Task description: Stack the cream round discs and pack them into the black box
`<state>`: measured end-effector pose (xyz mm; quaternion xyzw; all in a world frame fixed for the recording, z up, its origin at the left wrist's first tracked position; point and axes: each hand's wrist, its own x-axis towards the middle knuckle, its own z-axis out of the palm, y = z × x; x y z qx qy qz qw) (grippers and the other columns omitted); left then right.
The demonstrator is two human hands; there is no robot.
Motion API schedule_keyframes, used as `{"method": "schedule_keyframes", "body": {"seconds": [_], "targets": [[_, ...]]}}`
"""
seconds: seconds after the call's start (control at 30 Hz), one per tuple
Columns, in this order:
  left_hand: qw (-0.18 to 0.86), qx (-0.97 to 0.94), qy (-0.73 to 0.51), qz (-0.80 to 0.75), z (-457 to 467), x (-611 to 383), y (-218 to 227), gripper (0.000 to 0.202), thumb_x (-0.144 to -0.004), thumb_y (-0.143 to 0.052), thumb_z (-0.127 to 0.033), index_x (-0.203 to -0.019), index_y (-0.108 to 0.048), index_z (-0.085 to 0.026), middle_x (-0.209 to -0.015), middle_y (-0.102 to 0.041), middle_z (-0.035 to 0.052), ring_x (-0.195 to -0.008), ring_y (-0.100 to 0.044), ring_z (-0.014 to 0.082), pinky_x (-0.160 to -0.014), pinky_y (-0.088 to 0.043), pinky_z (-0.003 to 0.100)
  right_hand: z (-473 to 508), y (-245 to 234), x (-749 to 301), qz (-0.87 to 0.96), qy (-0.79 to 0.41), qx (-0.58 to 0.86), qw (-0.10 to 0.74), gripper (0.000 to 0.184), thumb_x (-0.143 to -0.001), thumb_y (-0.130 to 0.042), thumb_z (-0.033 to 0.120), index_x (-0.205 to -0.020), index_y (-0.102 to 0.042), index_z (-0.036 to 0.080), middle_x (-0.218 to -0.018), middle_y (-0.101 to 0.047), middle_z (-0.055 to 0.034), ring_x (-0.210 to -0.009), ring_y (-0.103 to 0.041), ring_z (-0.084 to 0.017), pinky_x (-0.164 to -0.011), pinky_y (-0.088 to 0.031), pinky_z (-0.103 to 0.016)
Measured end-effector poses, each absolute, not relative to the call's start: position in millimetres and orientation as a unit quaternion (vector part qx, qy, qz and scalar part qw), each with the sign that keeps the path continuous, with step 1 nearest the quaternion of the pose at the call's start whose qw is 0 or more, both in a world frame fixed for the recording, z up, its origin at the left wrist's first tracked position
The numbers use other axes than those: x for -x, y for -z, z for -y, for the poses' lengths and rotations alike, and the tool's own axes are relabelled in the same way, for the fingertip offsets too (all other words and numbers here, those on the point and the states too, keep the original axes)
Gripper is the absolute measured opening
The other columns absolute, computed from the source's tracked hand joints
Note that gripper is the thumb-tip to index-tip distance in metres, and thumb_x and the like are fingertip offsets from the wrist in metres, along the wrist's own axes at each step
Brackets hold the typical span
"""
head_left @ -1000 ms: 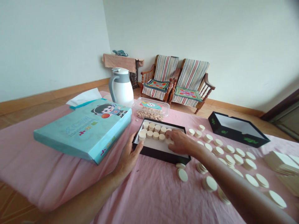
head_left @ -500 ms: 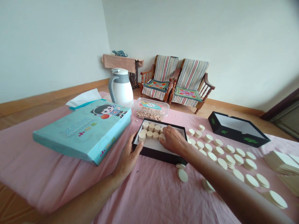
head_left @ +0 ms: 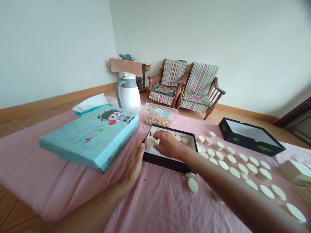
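A shallow black box (head_left: 170, 160) with a white inside lies on the pink cloth, with several round cream discs (head_left: 181, 139) lined up along its far side. My left hand (head_left: 133, 165) rests against the box's left edge, fingers flat on its rim. My right hand (head_left: 166, 145) reaches into the box from the right, fingers curled over the discs near the left end, pinching one. More cream discs (head_left: 236, 163) lie in rows on the cloth to the right of the box.
A light blue flat box (head_left: 92, 139) lies left of the black box. Behind stand a white jug (head_left: 128, 92) and a clear tub of small balls (head_left: 159, 116). A black lid (head_left: 250, 139) sits far right, two loose discs (head_left: 192, 184) in front, striped armchairs (head_left: 184, 87) beyond.
My right hand has slid left inside the box, from the right end of the disc rows to the left end. My left hand stays at the box's left edge.
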<state>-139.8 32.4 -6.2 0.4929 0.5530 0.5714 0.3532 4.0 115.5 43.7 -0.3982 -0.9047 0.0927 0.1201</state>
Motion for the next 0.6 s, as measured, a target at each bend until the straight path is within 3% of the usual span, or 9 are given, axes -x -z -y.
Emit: {"method": "schedule_keyframes", "body": {"seconds": [0.2, 0.6], "targets": [[0.357, -0.513, -0.552, -0.552, -31, 140, 1, 0.041, -0.094, -0.040, -0.039, -0.128, -0.054, -0.021, -0.135, -0.056, 0.0028, -0.131, -0.044, 0.0211, -0.108, -0.040, 0.032, -115, -46, 19, 0.903, -0.094, 0.412, 0.082, 0.030, -0.073, -0.061, 0.025, -0.100, -0.058, 0.012, -0.100, -0.063, -0.0128, -0.093, -0.060, -0.023, -0.077, -0.044, -0.029], [0.348, -0.526, -0.549, -0.549, -32, 141, 4, 0.042, -0.094, -0.040, -0.040, -0.129, -0.052, -0.021, -0.131, -0.058, 0.0046, -0.129, -0.046, 0.0232, -0.107, -0.039, 0.035, -116, -48, 21, 0.904, -0.073, 0.420, 0.023, 0.027, -0.073, -0.056, 0.022, -0.099, -0.057, 0.013, -0.102, -0.060, -0.0143, -0.087, -0.061, -0.023, -0.072, -0.045, -0.030]]}}
